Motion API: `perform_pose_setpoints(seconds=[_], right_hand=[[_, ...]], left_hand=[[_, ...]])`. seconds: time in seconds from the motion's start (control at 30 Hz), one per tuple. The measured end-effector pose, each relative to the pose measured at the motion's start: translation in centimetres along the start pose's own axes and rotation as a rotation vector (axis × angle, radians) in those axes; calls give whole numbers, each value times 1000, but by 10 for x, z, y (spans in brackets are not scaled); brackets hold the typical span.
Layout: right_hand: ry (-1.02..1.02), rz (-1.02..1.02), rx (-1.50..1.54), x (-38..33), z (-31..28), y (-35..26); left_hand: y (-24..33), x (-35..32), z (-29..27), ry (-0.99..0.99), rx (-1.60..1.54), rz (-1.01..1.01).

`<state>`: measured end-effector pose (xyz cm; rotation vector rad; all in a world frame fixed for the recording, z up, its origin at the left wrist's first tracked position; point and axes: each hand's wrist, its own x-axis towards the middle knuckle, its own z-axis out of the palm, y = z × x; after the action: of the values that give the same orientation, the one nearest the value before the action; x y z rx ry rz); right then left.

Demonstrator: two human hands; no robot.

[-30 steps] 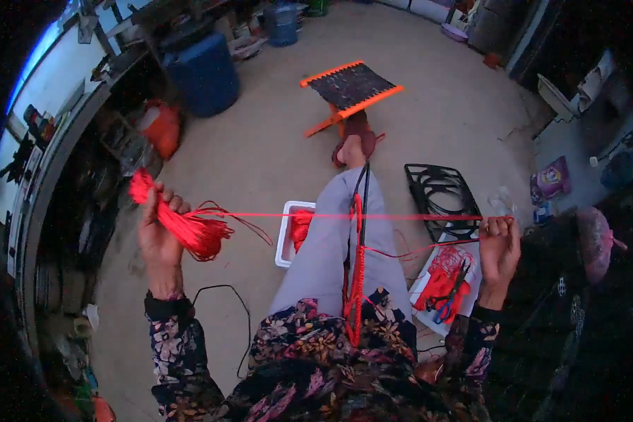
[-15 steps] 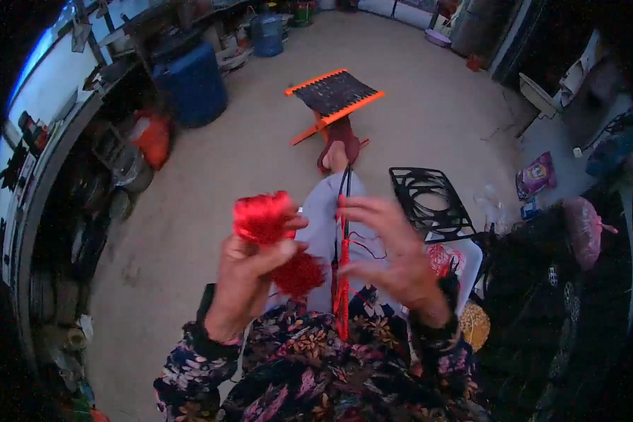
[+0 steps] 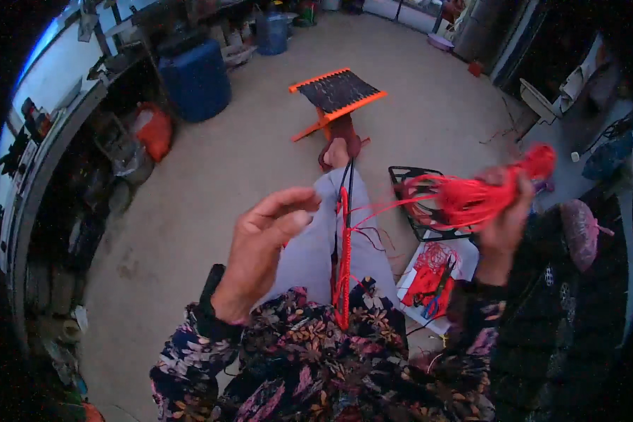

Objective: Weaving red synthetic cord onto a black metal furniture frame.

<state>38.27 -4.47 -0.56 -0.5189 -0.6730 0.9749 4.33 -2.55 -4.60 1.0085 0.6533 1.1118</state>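
My right hand (image 3: 505,224) is raised to the right, closed around a bundle of red cord (image 3: 482,193) whose strands trail left to a red knotted braid (image 3: 342,264). The braid runs along my grey-trousered leg (image 3: 316,239), stretched by a dark cord toward my foot (image 3: 337,151). My left hand (image 3: 264,246) hovers just left of the braid with fingers apart and nothing in it.
An orange-framed woven stool (image 3: 336,93) stands beyond my foot. A black wire rack (image 3: 418,204) and a white tray of red cords (image 3: 436,278) lie on the floor at right. A blue barrel (image 3: 193,81) and cluttered shelves line the left wall.
The red cord bundle has passed from my left hand to my right, which swung out to the right. My left hand has let go and opened.
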Motion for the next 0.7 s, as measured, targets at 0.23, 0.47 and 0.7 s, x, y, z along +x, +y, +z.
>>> perform_pose_setpoints(seconds=[0.23,0.47,0.7], right_hand=[[390,-375,-494,20,-148,-146],[613,-209,-1142,-33,-152,-75],[131,468,-966,-81,-73,79]], left_hand=[[-60,3,-45,63,79,-336],[-99,26,-4,-2,13,-480],[-115,35,1,-13,-260,-562]])
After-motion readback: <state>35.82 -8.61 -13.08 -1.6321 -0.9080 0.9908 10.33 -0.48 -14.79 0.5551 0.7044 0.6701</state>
